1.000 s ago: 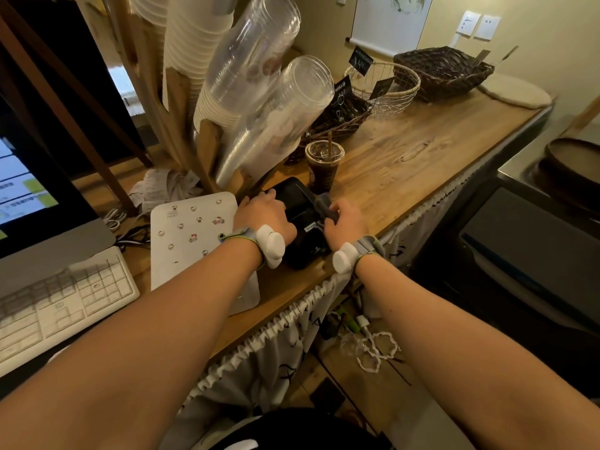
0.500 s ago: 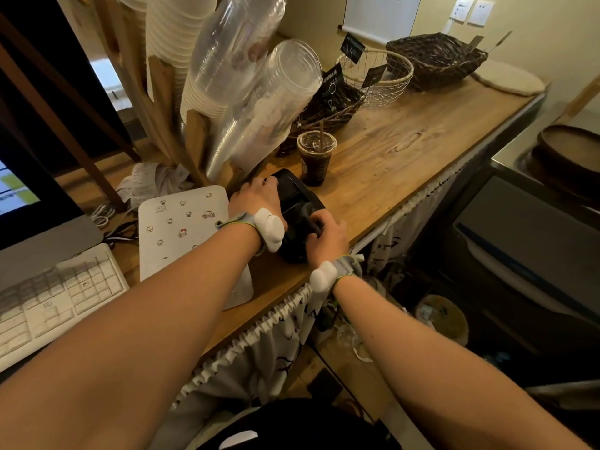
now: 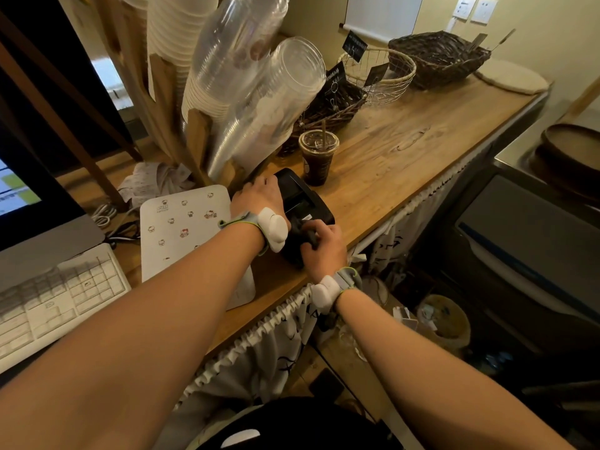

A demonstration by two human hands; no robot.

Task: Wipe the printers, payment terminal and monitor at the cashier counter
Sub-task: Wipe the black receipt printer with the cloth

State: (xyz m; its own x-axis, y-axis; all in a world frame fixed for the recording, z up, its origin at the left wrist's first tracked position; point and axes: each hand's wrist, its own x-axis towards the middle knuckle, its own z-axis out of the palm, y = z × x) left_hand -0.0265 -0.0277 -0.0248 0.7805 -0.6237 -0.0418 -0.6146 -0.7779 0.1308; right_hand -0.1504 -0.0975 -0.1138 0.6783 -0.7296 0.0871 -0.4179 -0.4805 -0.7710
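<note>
The payment terminal (image 3: 305, 203) sits at the front edge of the bench (image 3: 406, 151), its long axis running from that edge back toward the iced drink (image 3: 318, 157) just behind it. The left hand (image 3: 259, 198) rests on the terminal's left flank, its grip curled over the far corner and steadying the body. The right hand (image 3: 321, 246) is at the terminal's near end, its grip closed round a dark cloth (image 3: 308, 233) pressed against the casing. From this grip the unwiped length lies straight ahead, so the right hand is the nearer one for a stroke along the top. The white printer (image 3: 185, 222) stands just left of the terminal, and the monitor (image 3: 32, 196) further left, cut off by the frame. The left wrist hides the terminal's near-left side; cloth and casing are both dark, so their boundary is hard to make out
</note>
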